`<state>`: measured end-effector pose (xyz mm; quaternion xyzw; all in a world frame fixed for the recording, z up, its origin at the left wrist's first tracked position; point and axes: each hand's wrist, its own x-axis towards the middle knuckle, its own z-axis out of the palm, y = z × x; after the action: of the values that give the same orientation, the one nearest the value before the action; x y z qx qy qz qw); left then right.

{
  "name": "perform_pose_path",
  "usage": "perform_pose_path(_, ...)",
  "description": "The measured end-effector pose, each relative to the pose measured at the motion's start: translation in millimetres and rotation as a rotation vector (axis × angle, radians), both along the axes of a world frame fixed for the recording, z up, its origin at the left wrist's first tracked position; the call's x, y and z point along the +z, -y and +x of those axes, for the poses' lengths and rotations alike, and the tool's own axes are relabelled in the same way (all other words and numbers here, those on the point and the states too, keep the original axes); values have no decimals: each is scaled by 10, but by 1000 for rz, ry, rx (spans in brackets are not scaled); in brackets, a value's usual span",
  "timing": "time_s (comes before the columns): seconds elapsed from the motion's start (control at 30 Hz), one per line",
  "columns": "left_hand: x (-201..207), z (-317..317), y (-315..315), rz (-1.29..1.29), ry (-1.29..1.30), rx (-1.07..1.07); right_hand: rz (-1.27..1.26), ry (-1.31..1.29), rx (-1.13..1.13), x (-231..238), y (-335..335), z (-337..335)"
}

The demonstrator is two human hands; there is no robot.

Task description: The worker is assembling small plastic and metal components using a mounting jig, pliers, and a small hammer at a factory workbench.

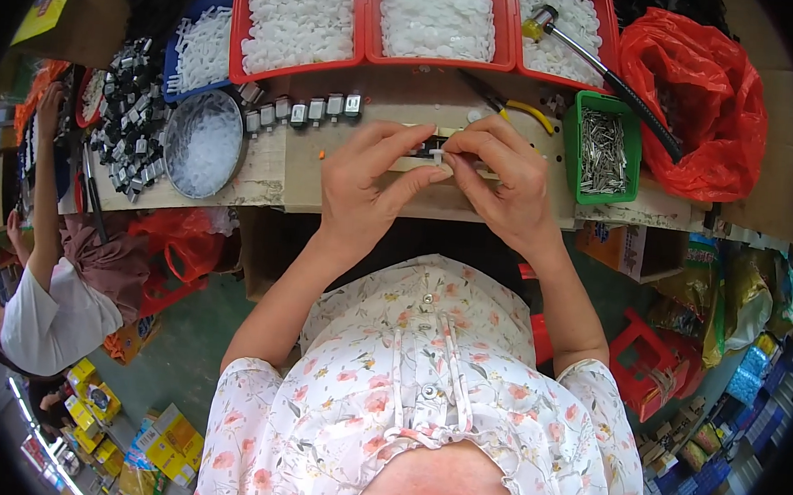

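Note:
At the middle of the bench's near edge, my left hand curves its thumb and forefinger around a small, mostly hidden piece with dark and pale parts. My right hand is pinched beside it, fingertips on a small white plastic part that sits between the two hands. Left of my hands stands a row of small silver motors with dark ends. Just beyond my right fingers lie pliers with yellow handles.
Red trays of white plastic pieces line the back. A green bin of metal pins, a hammer and a red bag are right. A round bowl and a motor pile are left. Another person works far left.

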<state>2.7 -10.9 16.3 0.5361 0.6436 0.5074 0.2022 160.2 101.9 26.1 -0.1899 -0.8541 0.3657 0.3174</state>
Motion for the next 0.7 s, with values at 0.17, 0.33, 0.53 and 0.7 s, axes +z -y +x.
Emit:
perform_pose_path(0.17, -142, -150, 63, 133, -335, 58, 181, 145, -11, -174, -86, -58)
perform_pose_path(0.33, -298, -144, 103, 162, -427, 3, 202, 172, -17, -195, -68, -121)
perform_pose_path(0.53, -274, -108, 96, 111, -571, -91, 260, 223, 16, -191, -88, -88)
perform_pose_path(0.7, -274, -111, 78, 129, -602, -104, 290, 224, 44, -188, -118, -79)
